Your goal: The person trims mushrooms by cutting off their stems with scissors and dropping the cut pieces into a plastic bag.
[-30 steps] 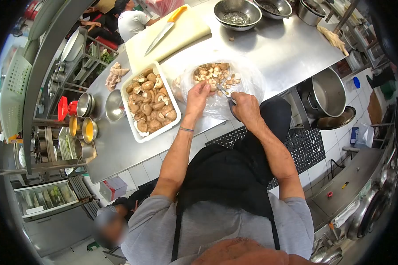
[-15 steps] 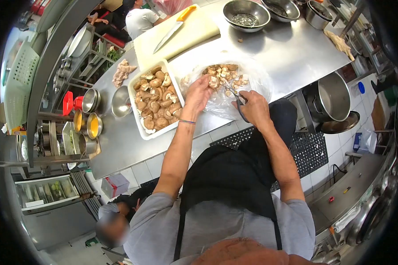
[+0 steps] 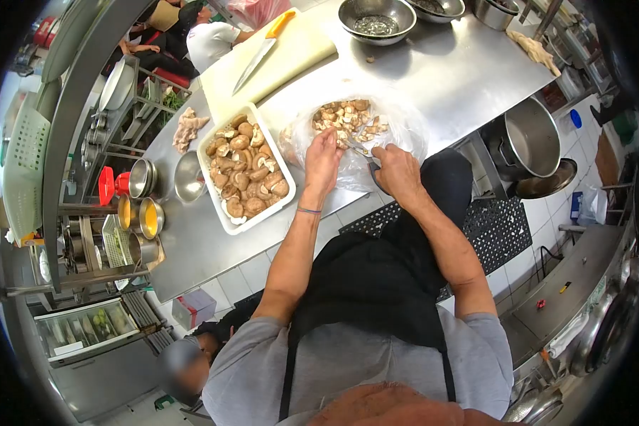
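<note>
Over a clear plastic bag (image 3: 410, 128), my left hand (image 3: 323, 160) is closed on a mushroom, mostly hidden by the fingers. My right hand (image 3: 399, 169) grips a pair of scissors (image 3: 373, 170), whose blades point toward the left fingertips. Inside the bag lie cut mushroom pieces (image 3: 348, 113), brown on the caps and pale where cut. Left of my left hand, a white rectangular tray (image 3: 213, 186) holds many whole brown mushrooms (image 3: 245, 167).
Behind the bag is a pale cutting board (image 3: 291, 60) with an orange-handled knife (image 3: 259, 60). Metal bowls (image 3: 378, 21) stand at the back, another bowl (image 3: 189, 177) beside the tray. A large pot (image 3: 532, 138) is below on the right. One person (image 3: 184, 366) is low at left, others beyond the table.
The view has shifted slightly, so the table appears farther left. The mushroom at my left fingertips shows less than before, and the scissors remain beside it.
</note>
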The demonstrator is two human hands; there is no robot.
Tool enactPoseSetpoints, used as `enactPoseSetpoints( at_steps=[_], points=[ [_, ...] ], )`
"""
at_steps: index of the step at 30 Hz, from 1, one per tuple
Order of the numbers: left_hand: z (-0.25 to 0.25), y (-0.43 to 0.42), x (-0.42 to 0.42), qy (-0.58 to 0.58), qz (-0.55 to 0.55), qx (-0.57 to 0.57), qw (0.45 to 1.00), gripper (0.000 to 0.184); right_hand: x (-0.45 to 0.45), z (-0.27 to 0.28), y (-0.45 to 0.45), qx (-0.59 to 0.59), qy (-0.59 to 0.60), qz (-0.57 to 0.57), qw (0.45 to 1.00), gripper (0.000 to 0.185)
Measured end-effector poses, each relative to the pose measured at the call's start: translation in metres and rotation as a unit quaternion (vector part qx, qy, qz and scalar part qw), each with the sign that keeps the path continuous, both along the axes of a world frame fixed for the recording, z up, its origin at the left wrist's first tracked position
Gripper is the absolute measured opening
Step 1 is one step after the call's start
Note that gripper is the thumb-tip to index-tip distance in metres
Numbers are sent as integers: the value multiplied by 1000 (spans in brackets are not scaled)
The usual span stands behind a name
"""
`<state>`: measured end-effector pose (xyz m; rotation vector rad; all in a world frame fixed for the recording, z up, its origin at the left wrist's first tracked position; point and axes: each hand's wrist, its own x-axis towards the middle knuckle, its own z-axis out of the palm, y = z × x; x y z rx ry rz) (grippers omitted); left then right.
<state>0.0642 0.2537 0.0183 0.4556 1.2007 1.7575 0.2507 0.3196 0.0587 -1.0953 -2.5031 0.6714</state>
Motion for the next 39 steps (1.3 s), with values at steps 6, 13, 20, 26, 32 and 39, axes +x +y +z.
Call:
enactPoseSetpoints(
  at_steps=[6,13,20,26,32,39],
  points=[
    [-7,0,-5,2,-19,18,1000,40,-7,-24,8,-15,85,30,996,21],
    [26,14,-1,4,21,-78,997,41,-9,3,14,-502,167,-62,846,53],
    [19,18,-33,-39,-59,-49,996,33,-10,5,9,-473,132,-32,870,69],
    [18,15,-44,88,-76,-116,986,32,-11,-4,10,-483,136,-3,865,66],
    [17,16,-34,115,-25,-131,984,22,-11,1,10,-535,147,-8,832,54],
    [21,17,-27,136,-86,-147,976,14,-11,-7,13,-563,162,-24,810,51]
  ],
)
